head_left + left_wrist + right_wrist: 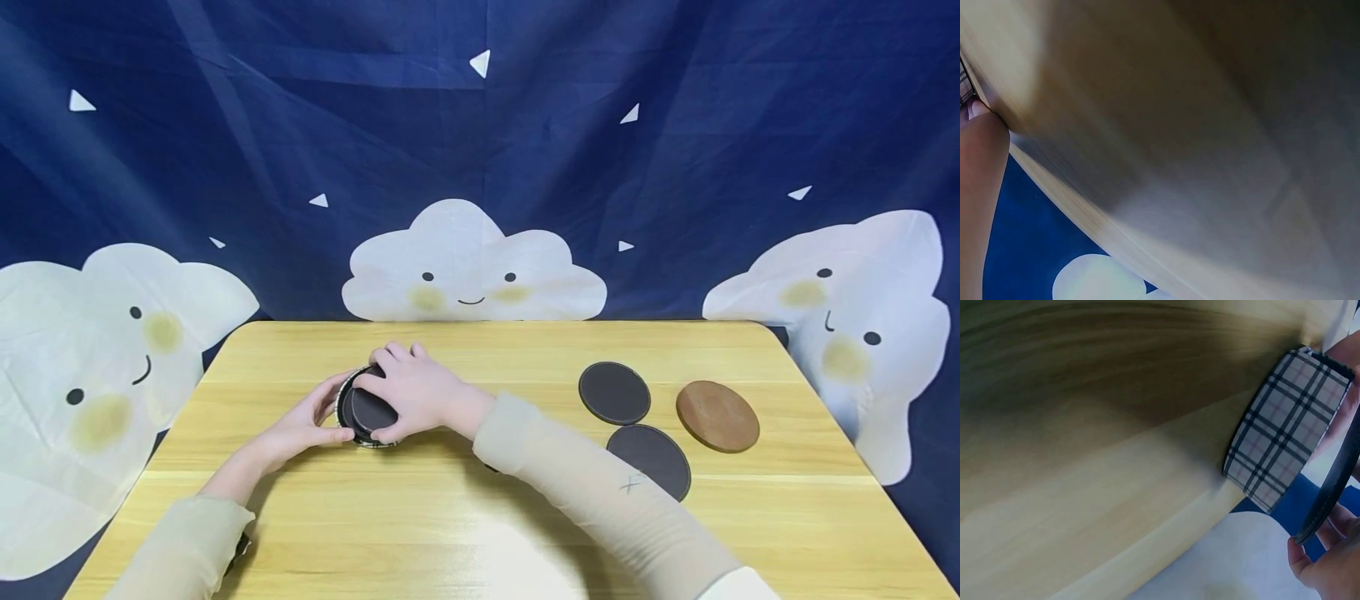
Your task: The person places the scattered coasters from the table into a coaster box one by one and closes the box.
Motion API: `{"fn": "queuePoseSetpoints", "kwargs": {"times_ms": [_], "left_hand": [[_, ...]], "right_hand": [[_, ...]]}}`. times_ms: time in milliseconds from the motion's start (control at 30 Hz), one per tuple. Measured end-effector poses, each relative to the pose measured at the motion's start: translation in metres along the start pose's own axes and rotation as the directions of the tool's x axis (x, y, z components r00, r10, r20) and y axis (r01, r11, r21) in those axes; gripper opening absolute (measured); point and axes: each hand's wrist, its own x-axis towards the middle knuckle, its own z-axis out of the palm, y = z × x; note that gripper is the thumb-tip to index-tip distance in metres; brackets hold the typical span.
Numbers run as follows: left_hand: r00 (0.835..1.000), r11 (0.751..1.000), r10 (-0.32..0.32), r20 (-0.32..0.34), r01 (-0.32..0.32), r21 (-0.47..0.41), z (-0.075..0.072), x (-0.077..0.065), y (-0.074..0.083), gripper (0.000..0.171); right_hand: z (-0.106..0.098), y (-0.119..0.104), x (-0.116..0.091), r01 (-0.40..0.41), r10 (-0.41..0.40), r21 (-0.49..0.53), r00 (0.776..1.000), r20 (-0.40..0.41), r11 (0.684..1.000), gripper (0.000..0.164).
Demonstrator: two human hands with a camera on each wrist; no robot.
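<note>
A round coaster holder [342, 407] with a dark inside stands at the left of the table; its plaid side wall [1288, 425] shows in the right wrist view. My left hand [309, 423] grips it from the left, thumb in front and fingers behind. Over the holder's opening, my right hand [417, 392] holds a dark round coaster [372, 412] by its edges. That coaster is seen nearly edge-on in the right wrist view, tilted above the rim. Whether more coasters lie inside the holder is hidden. In the left wrist view only part of the left hand [982, 181] appears.
On the table's right half lie a dark coaster [614, 392], a second dark coaster [654, 458] partly covered by my right sleeve, and a brown coaster [717, 416]. A blue cloth [480, 150] with white clouds hangs behind the wooden table [465, 533].
</note>
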Motion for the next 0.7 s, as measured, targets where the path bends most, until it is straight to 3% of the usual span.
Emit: {"fn": "queuePoseSetpoints", "kwargs": {"times_ms": [700], "left_hand": [[1.0,1.0,-0.011,0.002,0.011,0.0,0.002,-0.001,0.002,0.097]], "right_hand": [[0.015,-0.007,0.017,-0.032,0.032,-0.01,0.999,0.027,0.999,0.075]]}}
